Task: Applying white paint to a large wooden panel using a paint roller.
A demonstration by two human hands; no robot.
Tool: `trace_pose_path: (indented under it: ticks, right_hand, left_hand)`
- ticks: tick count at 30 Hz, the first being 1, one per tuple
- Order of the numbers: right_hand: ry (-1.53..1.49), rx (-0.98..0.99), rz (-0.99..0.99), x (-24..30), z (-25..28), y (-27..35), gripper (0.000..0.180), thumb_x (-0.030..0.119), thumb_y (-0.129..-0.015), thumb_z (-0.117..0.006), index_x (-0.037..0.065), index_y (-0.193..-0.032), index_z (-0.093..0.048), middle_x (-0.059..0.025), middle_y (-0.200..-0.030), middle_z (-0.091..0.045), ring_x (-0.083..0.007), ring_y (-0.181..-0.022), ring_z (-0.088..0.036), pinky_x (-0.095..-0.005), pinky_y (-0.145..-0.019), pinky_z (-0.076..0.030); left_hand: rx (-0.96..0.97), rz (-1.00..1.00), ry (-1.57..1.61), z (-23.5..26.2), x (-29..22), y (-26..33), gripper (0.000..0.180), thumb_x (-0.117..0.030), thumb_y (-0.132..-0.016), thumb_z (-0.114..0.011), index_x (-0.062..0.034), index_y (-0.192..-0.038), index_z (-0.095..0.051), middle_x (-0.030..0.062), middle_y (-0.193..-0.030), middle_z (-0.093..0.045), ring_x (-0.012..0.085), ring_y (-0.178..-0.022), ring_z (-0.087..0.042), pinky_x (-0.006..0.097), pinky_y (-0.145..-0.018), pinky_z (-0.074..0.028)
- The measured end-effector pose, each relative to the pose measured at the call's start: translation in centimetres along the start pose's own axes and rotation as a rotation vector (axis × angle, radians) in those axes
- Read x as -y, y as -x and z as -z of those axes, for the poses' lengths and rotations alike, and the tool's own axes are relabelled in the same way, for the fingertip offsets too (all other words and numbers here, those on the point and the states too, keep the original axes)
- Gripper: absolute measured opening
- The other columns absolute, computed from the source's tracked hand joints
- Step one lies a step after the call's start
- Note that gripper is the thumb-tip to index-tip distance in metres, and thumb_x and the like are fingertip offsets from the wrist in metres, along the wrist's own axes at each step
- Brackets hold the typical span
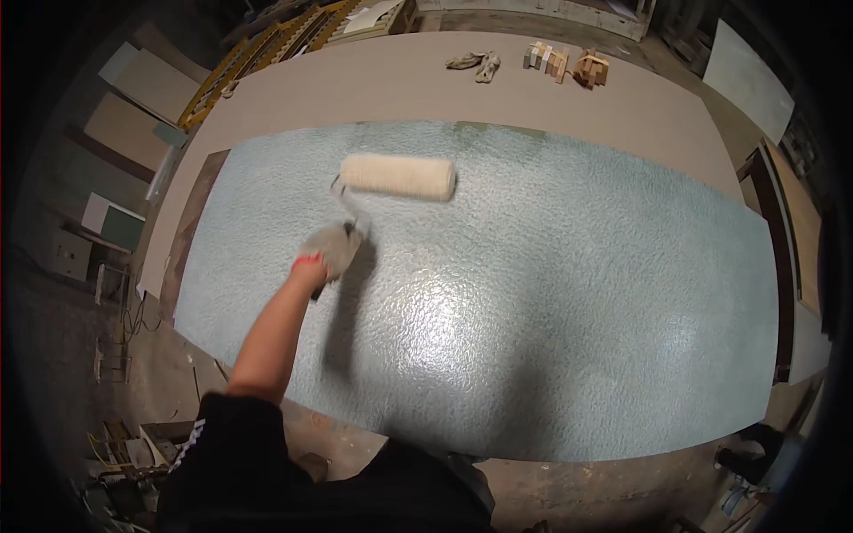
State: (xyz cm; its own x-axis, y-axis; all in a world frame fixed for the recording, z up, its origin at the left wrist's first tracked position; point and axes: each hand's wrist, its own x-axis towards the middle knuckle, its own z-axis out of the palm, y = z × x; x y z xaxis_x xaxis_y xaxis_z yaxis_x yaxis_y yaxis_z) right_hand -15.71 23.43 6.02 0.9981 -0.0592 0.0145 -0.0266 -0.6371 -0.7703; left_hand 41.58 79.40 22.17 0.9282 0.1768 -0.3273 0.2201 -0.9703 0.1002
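"Black cloth comes first: a sleeve (pixel 233 444) at the lower left, then a bare forearm (pixel 274 342) reaching across the near edge of a pale blue-green sheet (pixel 577 240). What's at the end of it?"

"The left hand (pixel 329 250), in a light knitted glove with a red cuff. It's closed round the handle (pixel 317 291) of a cream roller (pixel 398 177). The right hand isn't in view."

"How would that handle?"

"Light enough for 1 hand, I'd judge, though heavier if the nap is soaked. The nap looks soft and the bent metal frame (pixel 359 211) stiff. The handle is the place to hold; the nap would squash and smear."

"And where is the roller?"

"Over the upper left part of the sheet, lying crosswise. I can't tell how firmly it presses. The sheet looks glossy and pebbled, probably wet and slippery, so fingers should keep off."

"Is there room?"

"Most is to the right, where the sheet runs on a long way before its edge. Leftward the edge is nearer, and the far edge lies just past the roller."

"Beyond that?"

"A brown board (pixel 355 89) sticks out, carrying crumpled cloth (pixel 484 67) and 2 bundles of small blocks, 1 paler (pixel 546 59) and 1 redder (pixel 590 67), all well back from the roller."
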Motion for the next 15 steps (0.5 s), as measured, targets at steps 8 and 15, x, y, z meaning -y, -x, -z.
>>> trace_pose_path:
  ticks: [8, 15]
  right_hand:
    - [-0.672, -0.230, -1.319, 7.2, -0.4, -7.2, 0.032, 0.020, -0.103, -0.060, 0.008, -0.132, -0.058, 0.0021, -0.071, -0.049, -0.0119, -0.056, -0.046, -0.0293, -0.052, -0.038]
    - [-0.681, -0.223, -1.335, 6.5, 1.7, -10.1, 0.045, 0.024, -0.102, -0.064, 0.004, -0.141, -0.053, 0.0014, -0.073, -0.050, -0.0122, -0.056, -0.049, -0.0302, -0.052, -0.044]
  left_hand:
    - [0.201, 0.086, 0.112, 7.7, -7.2, -18.3, 0.048, -0.038, -0.104, -0.045, 0.0043, -0.113, -0.065, 0.0260, -0.099, -0.073, 0.0325, -0.070, -0.074, 0.045, -0.062, -0.058]
    - [0.072, 0.022, 0.113, 2.7, -2.9, 2.3, 0.056, -0.046, -0.101, -0.044, 0.0050, -0.110, -0.065, 0.0325, -0.100, -0.070, 0.0467, -0.097, -0.069, 0.053, -0.083, -0.052]
